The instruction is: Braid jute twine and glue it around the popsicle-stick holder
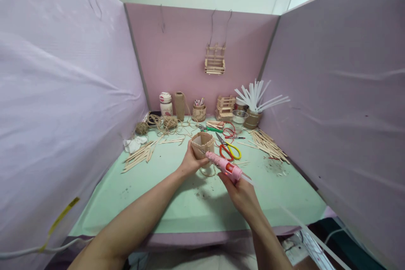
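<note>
A small round holder (198, 148), its wall faced with wooden craft sticks, is gripped from the left and below by my left hand (190, 162). My right hand (241, 192) is wrapped round a pink glue gun (221, 163) with a clear glue stick poking out of its back end. The gun's nozzle is at the right side of the holder's wall; whether it touches cannot be made out. A loop of twine (208, 173) hangs or lies just under the holder. Just beyond the gun, scissors (228, 149) with red and yellow handles lie on the table.
Loose craft sticks lie at left (139, 156) and right (268, 145) on the green tabletop (177, 215). Tangled twine (171, 122), a jar (166, 104), green-handled pliers (213, 129), a clear bowl (239, 118) and a pot of white glue sticks (253, 118) stand or lie toward the back.
</note>
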`<control>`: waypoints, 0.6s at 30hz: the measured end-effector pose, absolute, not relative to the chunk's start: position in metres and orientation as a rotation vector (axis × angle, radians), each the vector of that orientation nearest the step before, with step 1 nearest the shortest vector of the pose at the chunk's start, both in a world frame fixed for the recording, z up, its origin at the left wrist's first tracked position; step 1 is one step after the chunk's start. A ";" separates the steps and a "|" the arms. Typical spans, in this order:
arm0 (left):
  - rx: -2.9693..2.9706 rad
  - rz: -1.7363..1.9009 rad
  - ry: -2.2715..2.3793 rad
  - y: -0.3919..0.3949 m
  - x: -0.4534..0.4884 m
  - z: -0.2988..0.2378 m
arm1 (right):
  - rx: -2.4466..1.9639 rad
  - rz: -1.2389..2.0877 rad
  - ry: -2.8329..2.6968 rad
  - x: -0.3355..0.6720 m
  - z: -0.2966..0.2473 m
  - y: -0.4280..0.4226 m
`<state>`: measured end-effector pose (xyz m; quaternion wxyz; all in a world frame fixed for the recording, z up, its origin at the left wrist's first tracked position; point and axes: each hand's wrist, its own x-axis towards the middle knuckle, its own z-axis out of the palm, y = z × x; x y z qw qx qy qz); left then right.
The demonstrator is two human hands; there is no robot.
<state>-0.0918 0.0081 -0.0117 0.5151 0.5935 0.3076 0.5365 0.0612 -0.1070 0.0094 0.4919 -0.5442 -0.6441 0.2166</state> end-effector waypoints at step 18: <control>1.457 1.301 0.742 0.008 -0.092 -0.011 | -1.321 0.492 -1.597 0.061 0.010 -0.106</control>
